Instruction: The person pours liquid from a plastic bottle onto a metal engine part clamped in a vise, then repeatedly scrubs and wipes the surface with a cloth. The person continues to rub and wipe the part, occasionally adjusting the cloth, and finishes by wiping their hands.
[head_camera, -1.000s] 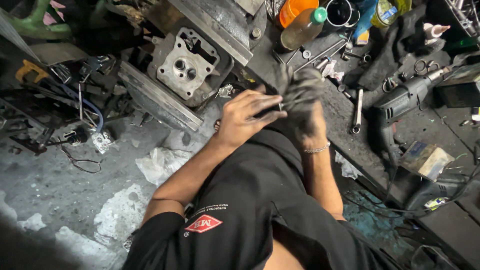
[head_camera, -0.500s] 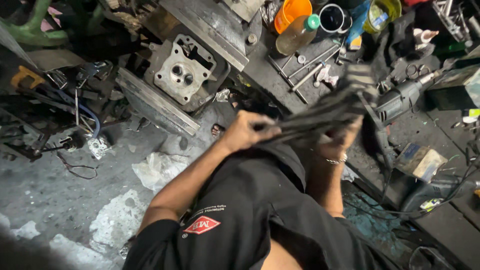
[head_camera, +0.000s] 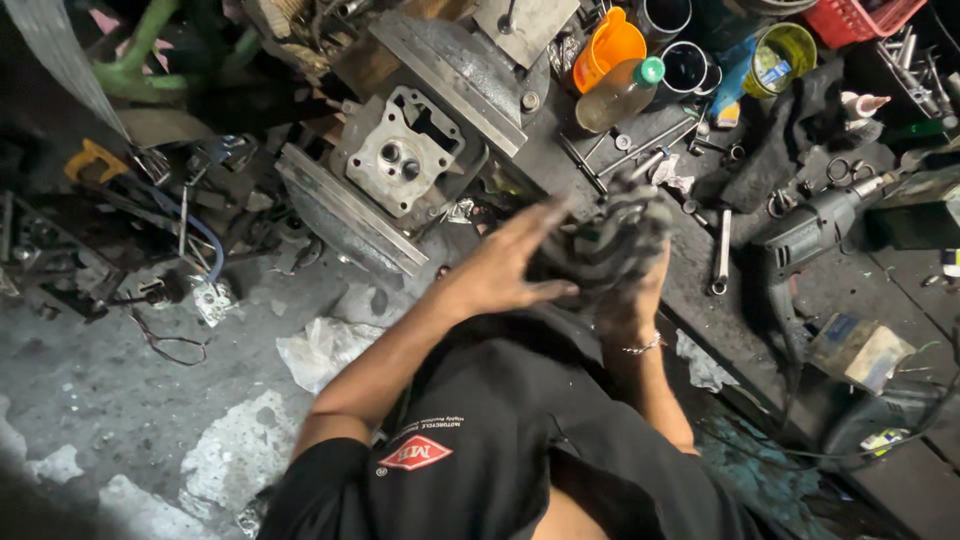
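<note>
In front of my chest, both my hands are pressed around a dark crumpled rag (head_camera: 605, 240) that is blurred by motion. My left hand (head_camera: 500, 275) lies flat against the rag's left side, with its fingers stretched out and apart. My right hand (head_camera: 628, 305), a thin bracelet at its wrist, curls around the rag from below and is mostly hidden by it. My black shirt fills the bottom of the view.
A grey engine cylinder head (head_camera: 400, 160) sits on metal bars at the upper left. An electric drill (head_camera: 815, 235), a wrench (head_camera: 722, 250), a plastic bottle (head_camera: 620, 95), an orange jug (head_camera: 610, 45) and tins lie on the dark bench. Cables and scrap litter the concrete floor.
The rag, stretched out long between my hands half a second ago, is now bunched into a ball. My left hand has opened flat against it.
</note>
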